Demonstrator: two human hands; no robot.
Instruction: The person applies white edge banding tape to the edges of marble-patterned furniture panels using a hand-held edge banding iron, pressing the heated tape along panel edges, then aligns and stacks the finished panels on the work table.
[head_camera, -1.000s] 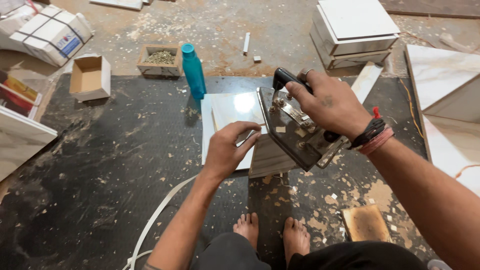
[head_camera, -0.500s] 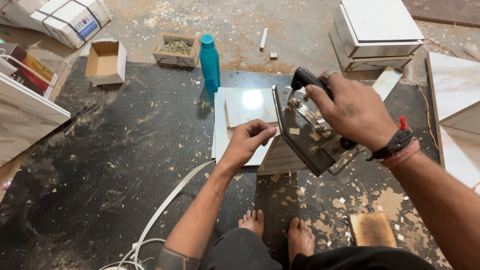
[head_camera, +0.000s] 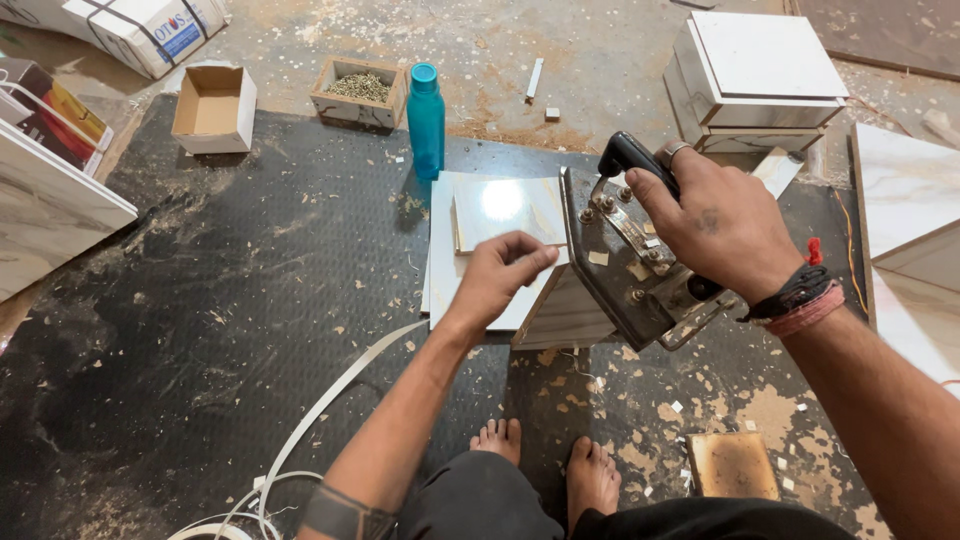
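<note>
We grip the black handle of an old iron (head_camera: 630, 265) with our right hand (head_camera: 722, 225), fingers clenched around it, its soleplate tilted on edge against an upright panel (head_camera: 565, 310). Our left hand (head_camera: 500, 280) pinches the panel's top edge between thumb and fingers. The panel stands on a dark mat (head_camera: 250, 280), leaning by white boards (head_camera: 495, 215). A teal bottle (head_camera: 426, 120) stands just behind.
</note>
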